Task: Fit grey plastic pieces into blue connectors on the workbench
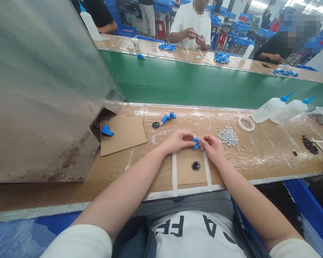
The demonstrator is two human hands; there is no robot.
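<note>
A small blue plastic part (195,142) is held up between my two hands, above the taped cardboard sheet (185,172). My left hand (181,141) pinches it from the left side. From the right, the thumb and fingers of my right hand (211,147) close at its edge; whether they grip the part itself or some tiny piece is too small to tell. Below my hands a round black disc (196,165) with a shiny face lies on the cardboard. Right of my right hand sits a heap of small grey pieces (228,135).
More blue parts (166,119) and a black cap (155,125) lie behind my left hand. A loose cardboard piece (121,138) touches a metal housing (43,89). Rightward are a tape roll (246,124), bottles (269,109) and black pieces (309,144). Co-workers sit beyond the green belt (177,80).
</note>
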